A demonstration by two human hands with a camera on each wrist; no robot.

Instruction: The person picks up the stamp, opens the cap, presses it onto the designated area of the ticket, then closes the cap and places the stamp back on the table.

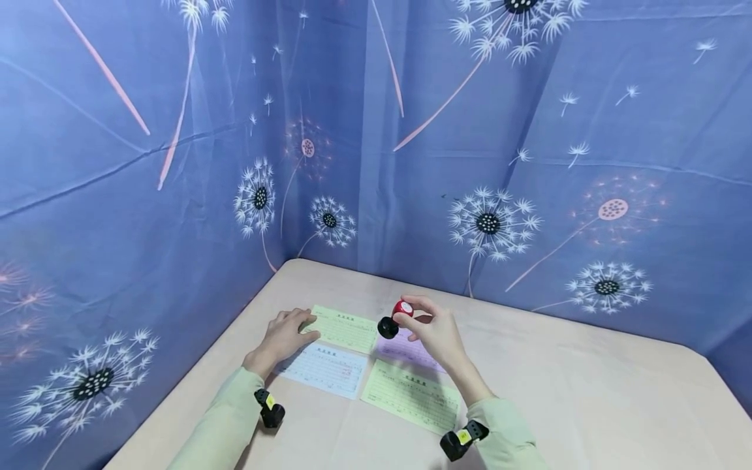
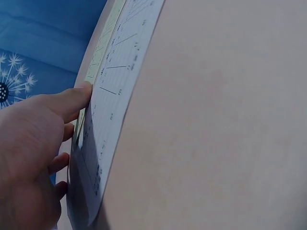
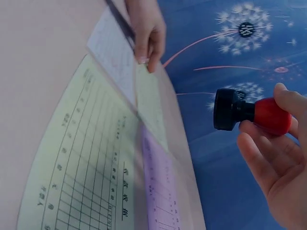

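My right hand (image 1: 439,331) pinches a rubber stamp (image 3: 271,116) by its red knob, holding it above the slips. Its round black base (image 1: 388,328) hangs clear of the paper. On the left, my left hand (image 1: 284,337) rests with its fingertips on the left end of the far green printed slip (image 1: 346,326). A pale blue slip (image 1: 329,373) lies nearer, with red marks on its right part. Beyond the right hand's thumb shows a purple slip (image 1: 411,350), partly covered by the hand. The near green slip (image 1: 405,398) lies in front of it.
The slips lie on a pale tabletop (image 1: 587,391). A blue curtain (image 1: 411,209) with a dandelion print stands along the table's back and left sides. Each wrist wears a small black camera (image 1: 271,412) on a strap.
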